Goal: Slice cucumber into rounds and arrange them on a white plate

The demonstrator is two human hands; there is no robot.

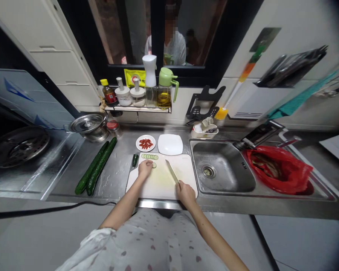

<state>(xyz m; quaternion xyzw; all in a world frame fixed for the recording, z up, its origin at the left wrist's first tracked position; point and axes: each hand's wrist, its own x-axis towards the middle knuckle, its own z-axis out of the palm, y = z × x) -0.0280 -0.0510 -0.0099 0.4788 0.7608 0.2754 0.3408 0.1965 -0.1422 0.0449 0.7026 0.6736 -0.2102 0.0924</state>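
Observation:
A kitchen knife [172,171] is in my right hand [186,192], its fingers wrapped round the handle. The blade points up and left over the white cutting board [166,188]. On the board's left side, my left hand [145,169] has its fingers drawn together at a round cucumber slice [154,165]. Just beyond the fingers lies an overlapping row of cucumber slices [149,157]. Dark green cucumber end pieces [135,160] rest at the board's upper left corner. Two whole cucumbers [97,165] lie side by side on the steel counter.
Behind the board stand a plate of chopped red pieces [146,143] and a white square plate [170,144]. A steel sink [223,165] adjoins on the right, with a red plastic bag [279,169] past it. At left are a lidded pot [89,126] and a jar [114,129].

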